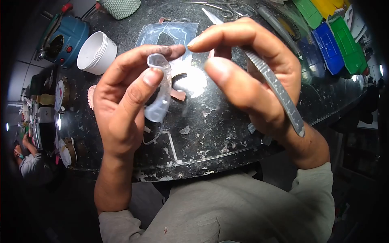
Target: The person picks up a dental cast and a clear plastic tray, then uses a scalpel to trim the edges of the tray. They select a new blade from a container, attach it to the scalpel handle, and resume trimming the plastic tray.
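My left hand (pixel 127 97) holds a clear curved plastic dental tray (pixel 160 91) between thumb and fingers, raised above the dark worktop. My right hand (pixel 249 71) grips a grey metal file-like tool (pixel 279 91) that runs down across the palm toward the wrist. Its index fingertip nearly meets my left index fingertip just above the clear piece. On the worktop behind my hands lies a clear plastic sheet (pixel 178 32) with a cut-out hole.
A white cup (pixel 96 52) and a blue machine (pixel 65 38) stand at the back left. Scissors and metal tools (pixel 225 8) lie at the back. Blue, green and yellow boxes (pixel 334 44) crowd the right. Plastic scraps (pixel 184 130) litter the black worktop (pixel 210 150). Another person (pixel 28 160) works far left.
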Motion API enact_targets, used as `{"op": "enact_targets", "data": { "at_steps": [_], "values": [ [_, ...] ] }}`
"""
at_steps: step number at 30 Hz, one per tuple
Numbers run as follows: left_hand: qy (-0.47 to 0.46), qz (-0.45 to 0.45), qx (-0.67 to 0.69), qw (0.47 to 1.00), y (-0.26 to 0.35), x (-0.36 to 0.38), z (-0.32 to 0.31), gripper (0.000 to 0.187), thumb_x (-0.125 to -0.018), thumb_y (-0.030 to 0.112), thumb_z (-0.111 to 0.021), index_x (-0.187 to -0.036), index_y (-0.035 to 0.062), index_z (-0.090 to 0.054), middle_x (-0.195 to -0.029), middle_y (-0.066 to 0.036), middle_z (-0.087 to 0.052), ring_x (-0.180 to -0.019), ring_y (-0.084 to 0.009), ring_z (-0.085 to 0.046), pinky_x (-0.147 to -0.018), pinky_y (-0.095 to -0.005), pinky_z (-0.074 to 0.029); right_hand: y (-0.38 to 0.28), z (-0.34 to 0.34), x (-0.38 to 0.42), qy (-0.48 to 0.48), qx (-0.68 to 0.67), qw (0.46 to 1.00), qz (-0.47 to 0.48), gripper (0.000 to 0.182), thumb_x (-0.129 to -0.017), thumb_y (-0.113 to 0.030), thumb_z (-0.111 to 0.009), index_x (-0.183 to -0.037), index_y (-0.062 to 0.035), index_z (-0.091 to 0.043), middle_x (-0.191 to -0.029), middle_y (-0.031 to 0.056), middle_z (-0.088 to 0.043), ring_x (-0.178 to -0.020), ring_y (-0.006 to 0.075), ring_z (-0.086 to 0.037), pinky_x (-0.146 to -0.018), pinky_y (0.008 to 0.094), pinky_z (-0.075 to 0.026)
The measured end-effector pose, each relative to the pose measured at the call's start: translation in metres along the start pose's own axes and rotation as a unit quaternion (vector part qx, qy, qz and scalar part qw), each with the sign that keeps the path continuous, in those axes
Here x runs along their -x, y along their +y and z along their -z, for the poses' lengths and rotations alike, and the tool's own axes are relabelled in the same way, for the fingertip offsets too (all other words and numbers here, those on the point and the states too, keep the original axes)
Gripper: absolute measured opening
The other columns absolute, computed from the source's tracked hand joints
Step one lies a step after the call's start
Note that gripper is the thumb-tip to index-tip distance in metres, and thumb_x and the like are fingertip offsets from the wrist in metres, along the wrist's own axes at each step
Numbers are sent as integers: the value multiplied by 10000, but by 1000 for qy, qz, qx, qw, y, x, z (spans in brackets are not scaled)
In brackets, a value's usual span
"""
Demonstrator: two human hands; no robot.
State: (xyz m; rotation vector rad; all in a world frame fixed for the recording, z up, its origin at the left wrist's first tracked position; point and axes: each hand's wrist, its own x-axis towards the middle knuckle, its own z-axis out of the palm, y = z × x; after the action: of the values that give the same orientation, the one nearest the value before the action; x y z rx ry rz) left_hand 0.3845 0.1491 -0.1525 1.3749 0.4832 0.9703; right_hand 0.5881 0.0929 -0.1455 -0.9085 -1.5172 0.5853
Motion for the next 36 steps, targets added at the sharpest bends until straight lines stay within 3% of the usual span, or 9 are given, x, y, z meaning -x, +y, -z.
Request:
{"op": "enact_targets", "data": {
  "at_steps": [2,7,11,14,17,20,26,27,36],
  "values": [
    [18,-12,98,995,-10,-1,1,317,-939,107,-585,-1204,-67,-575,-1101,-203,-650,-936,-200,-667,-746,-344,-602,-3,5,-2,-26,10,999,25,267,-888,-157,-536,-1038,12,-678,-908,56,-632,-821,89,-518,-780,246,-435],
    [35,56,173,983,-12,4,-5,352,-935,140,-610,-1224,-58,-573,-1072,-173,-655,-916,-179,-666,-800,-331,-581,-5,-11,5,36,-80,996,18,425,-902,-114,-521,-1292,43,-458,-872,106,-632,-821,129,-602,-810,299,-501],
    [-6,75,223,972,-12,6,-2,366,-931,143,-620,-1236,-54,-571,-1074,-166,-661,-983,-188,-656,-869,-305,-542,8,-3,4,-44,-26,985,167,319,-817,86,-640,-1108,44,-516,-918,168,-654,-827,197,-678,-841,379,-552],
    [-4,55,230,972,-12,7,-3,361,-923,129,-630,-1231,-54,-580,-1104,-187,-663,-1034,-214,-651,-926,-322,-518,13,5,-7,-87,103,941,310,422,-761,49,-750,-1118,36,-525,-948,158,-667,-856,225,-701,-840,383,-558],
    [-114,15,247,962,-20,6,10,392,-940,96,-593,-1291,-58,-513,-1252,-176,-586,-1177,-235,-571,-1034,-374,-439,2,-16,7,18,45,982,185,429,-730,45,-781,-1100,27,-564,-936,137,-678,-856,227,-699,-858,405,-553],
    [-20,64,210,975,-14,10,4,425,-930,106,-610,-1298,-75,-499,-1218,-179,-604,-1155,-239,-584,-1019,-377,-451,8,-10,8,11,63,976,210,391,-722,37,-792,-1065,1,-608,-972,136,-671,-830,227,-691,-885,429,-544],
    [-25,38,224,973,-16,8,-2,347,-908,83,-641,-1229,-43,-600,-1177,-184,-655,-1071,-221,-648,-966,-352,-499,3,-4,2,-30,171,949,265,340,-738,-19,-806,-1024,-82,-633,-1033,124,-638,-892,238,-678,-904,451,-536],
    [-21,43,230,972,-15,9,-2,347,-905,76,-642,-1229,-42,-601,-1179,-184,-655,-1070,-219,-648,-964,-350,-498,9,-15,0,40,134,950,279,169,-665,-25,-743,-825,-30,-688,-869,102,-650,-798,200,-667,-768,358,-555],
    [-2,54,186,981,-13,12,-2,441,-927,118,-601,-1302,-90,-500,-1191,-200,-622,-1039,-264,-646,-951,-384,-505,12,-15,2,25,147,945,293,128,-698,-64,-731,-802,-30,-665,-889,102,-651,-875,237,-678,-870,426,-552]
  ]
}}
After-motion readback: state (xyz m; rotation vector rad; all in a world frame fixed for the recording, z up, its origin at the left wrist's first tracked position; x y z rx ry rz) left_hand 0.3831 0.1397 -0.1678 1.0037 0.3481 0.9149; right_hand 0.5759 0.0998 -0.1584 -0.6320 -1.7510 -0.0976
